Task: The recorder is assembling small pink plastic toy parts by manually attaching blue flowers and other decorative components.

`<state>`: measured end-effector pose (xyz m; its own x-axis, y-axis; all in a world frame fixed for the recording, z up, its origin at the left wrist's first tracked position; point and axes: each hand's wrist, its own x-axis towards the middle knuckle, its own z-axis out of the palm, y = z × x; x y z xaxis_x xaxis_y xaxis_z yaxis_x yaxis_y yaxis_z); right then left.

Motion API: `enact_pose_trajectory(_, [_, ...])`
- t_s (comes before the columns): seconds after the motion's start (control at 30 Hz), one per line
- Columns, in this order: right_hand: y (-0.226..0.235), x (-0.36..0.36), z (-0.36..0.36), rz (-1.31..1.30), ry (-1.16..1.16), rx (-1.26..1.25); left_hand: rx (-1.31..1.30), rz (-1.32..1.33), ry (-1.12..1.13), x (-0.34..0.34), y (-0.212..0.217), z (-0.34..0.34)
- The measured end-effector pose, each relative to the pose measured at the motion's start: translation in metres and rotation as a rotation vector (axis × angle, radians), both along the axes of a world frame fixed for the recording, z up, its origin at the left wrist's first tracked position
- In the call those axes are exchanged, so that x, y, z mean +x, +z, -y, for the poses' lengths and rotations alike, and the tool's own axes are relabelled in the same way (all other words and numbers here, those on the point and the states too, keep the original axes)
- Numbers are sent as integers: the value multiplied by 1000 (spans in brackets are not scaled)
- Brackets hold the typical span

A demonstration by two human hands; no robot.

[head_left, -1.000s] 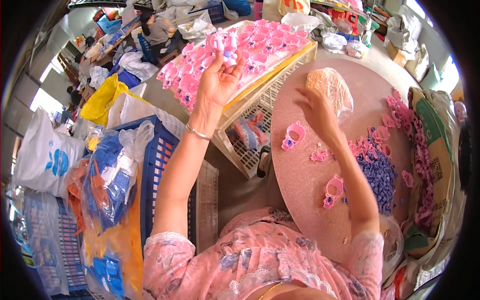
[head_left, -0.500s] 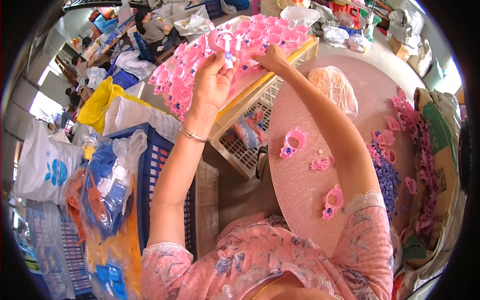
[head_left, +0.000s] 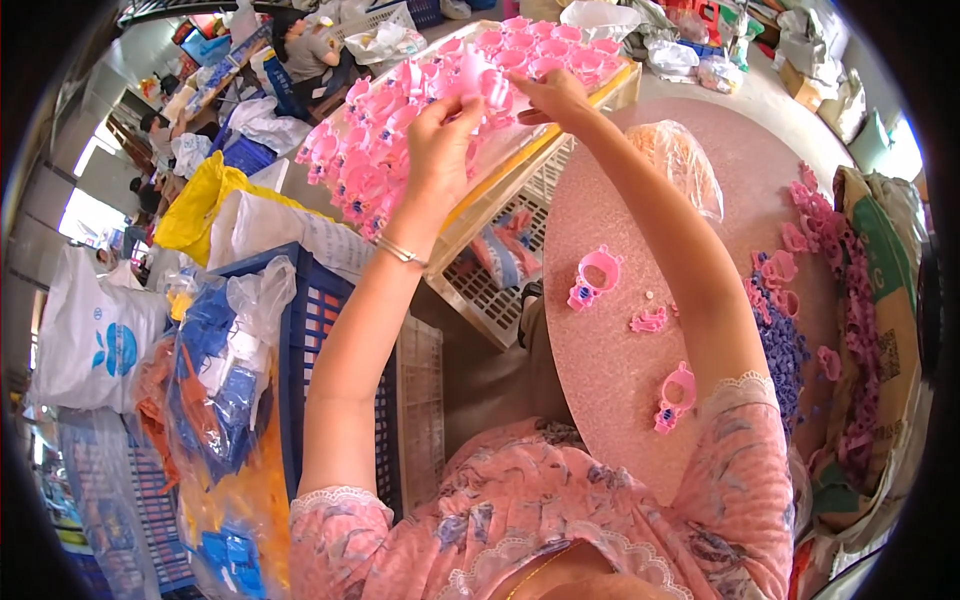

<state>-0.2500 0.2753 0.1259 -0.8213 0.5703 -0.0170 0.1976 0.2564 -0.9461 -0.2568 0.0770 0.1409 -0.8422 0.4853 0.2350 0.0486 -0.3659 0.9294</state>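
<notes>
Over the far board, my left hand (head_left: 440,145) pinches a pink plastic toy part (head_left: 482,84) between thumb and fingers. It looks tilted, with a rounded head and ring. Just right of it, my right hand (head_left: 560,98) has its fingers stretched out and apart, with nothing visible in them. Beneath both hands lie many similar pink ring-shaped parts (head_left: 362,182) with small blue bits, spread over the board. On the round pink table to my right are two more ring parts, one farther (head_left: 596,277) and one nearer (head_left: 676,397), with a small loose pink piece (head_left: 648,320) between them.
The board rests on a cream plastic crate (head_left: 480,300). On the round table (head_left: 610,370) are a clear bag of pale pieces (head_left: 675,160) and a blue heap (head_left: 780,355). A blue crate (head_left: 300,330) stands left; an open sack (head_left: 865,300) stands right. People sit far left.
The pink toy part has turned in my left hand and moved slightly right. My right hand has shifted a little, and its fingers have stretched out.
</notes>
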Motion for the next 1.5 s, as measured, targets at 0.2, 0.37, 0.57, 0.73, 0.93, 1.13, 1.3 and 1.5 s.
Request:
enact_pose_trajectory(0.2, [3, 64, -35, -303, -92, -155, -550, -904, 565, -14, -23, -64])
enact_pose_trajectory(0.37, [16, 146, -23, -453, -173, -61, -715, -1117, 627, -11, -39, -108])
enact_pose_trajectory(0.57, [46, 250, 29, -472, -167, 71, -976, -1218, 655, -9, -50, -111])
enact_pose_trajectory(0.73, [51, 326, 53, -421, -262, 108, -985, -1199, 662, -12, -58, -113])
enact_pose_trajectory(0.93, [35, 387, 64, -385, -374, 143, -955, -1349, 844, -30, -68, -104])
enact_pose_trajectory(1.13, [25, 426, 83, -303, -539, 167, -486, -1413, 393, 62, -52, -72])
enact_pose_trajectory(1.3, [-14, 454, 105, -318, -577, 151, -445, -1140, 192, 154, -113, -11])
enact_pose_trajectory(1.5, [-86, 463, 145, -189, -764, 68, -605, -952, 223, 196, -170, 20])
